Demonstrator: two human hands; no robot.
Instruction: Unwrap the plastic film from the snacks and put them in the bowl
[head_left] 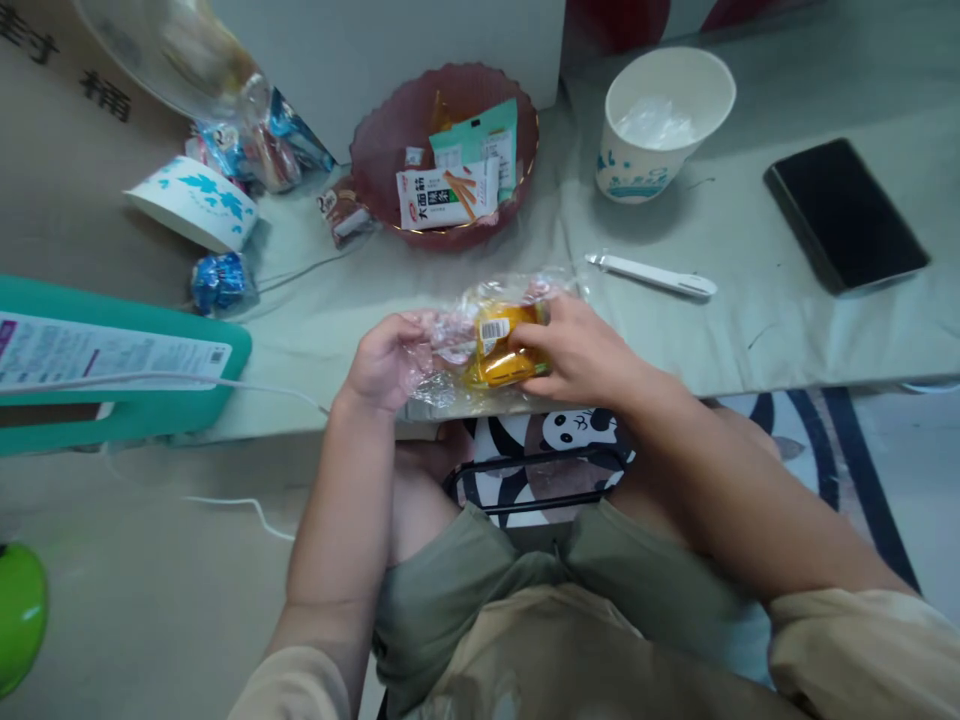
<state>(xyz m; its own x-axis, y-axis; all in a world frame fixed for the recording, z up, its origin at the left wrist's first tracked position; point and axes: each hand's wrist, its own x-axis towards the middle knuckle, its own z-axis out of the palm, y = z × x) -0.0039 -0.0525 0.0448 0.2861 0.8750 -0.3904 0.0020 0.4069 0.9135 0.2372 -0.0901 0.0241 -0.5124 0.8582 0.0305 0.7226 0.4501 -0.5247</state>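
Note:
Near the table's front edge, my left hand (384, 362) has its fingers closed on the crinkled edge of a clear plastic bag (441, 385). My right hand (581, 350) grips a shiny yellow snack packet (495, 350) with a white barcode label, thumb and fingers around its right side. The plastic lies around and behind the packet; whether the packet is inside the bag or on top of it I cannot tell. Just beyond my right hand lies a white plastic utility knife or similar slim white tool (652, 276).
A reddish scalloped bowl (367, 150) holds several snack packets. A paper cup (641, 160) with clear plastic inside stands right of it, and a black phone-like device (847, 215) lies further right. At left are a tipped paper cup (199, 200), a blue wrapped item (219, 282) and a green box (150, 340).

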